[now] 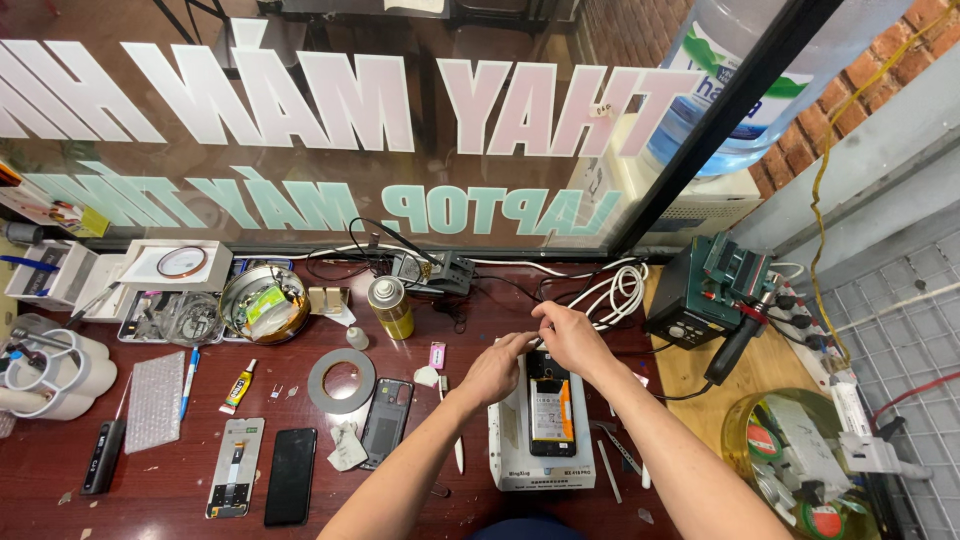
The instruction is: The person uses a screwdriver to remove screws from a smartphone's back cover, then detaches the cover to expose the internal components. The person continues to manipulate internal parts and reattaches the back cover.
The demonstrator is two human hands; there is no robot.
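An opened phone (551,412) with its battery showing lies face down on a white heating pad (505,450) at the middle of the bench. Both hands work at the phone's far end. My left hand (495,368) has its fingers pinched together just above the top left corner of the phone. My right hand (570,335) reaches over the top edge with its fingertips also pinched. Whatever they pinch is too small to make out. A dark back cover (386,417) lies just left of the pad.
A grey tape ring (341,380), a yellow spray can (390,307), a glue tube (239,387), a black phone (291,475) and a screen part (234,467) lie to the left. A green hot-air station (705,290) stands right, with coiled white cable (622,290) behind.
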